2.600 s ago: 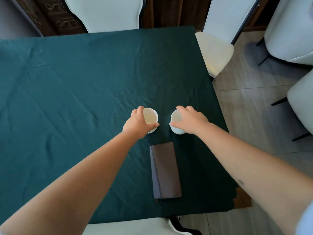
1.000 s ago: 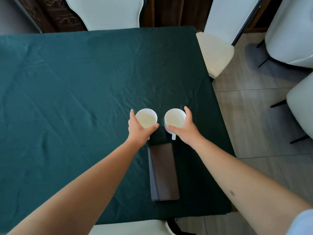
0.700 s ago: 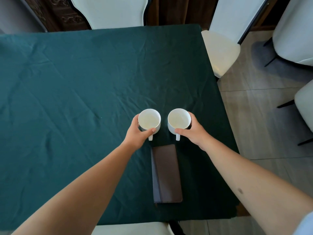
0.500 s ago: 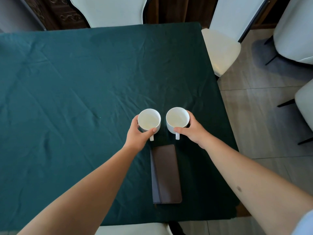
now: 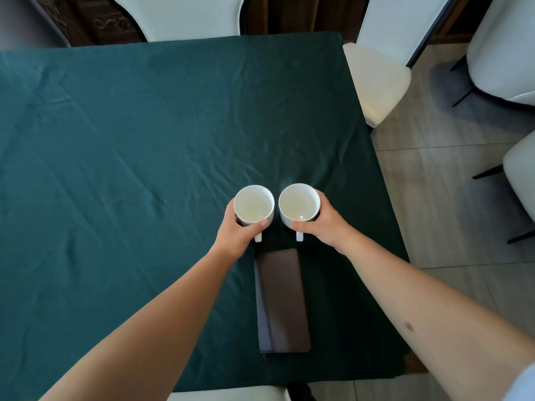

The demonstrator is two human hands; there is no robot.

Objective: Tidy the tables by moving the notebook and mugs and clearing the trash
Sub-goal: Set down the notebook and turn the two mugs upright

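Two empty white mugs stand upright side by side on the dark green tablecloth, handles pointing toward me. My left hand wraps the left mug from its near left side. My right hand wraps the right mug from its near right side. Whether the mugs rest on the cloth or are held just above it, I cannot tell. A closed brown notebook lies flat on the cloth just behind the mugs, between my forearms, near the table's front edge.
White chairs surround the table: one at the far side, one at the right corner, one at the near edge. More pale chairs stand on the tiled floor to the right. Dark wooden furniture lies behind.
Both hands shifted from covering the mugs' tops to gripping their near sides, and the handles now point toward me. The mugs stay close together above the notebook.
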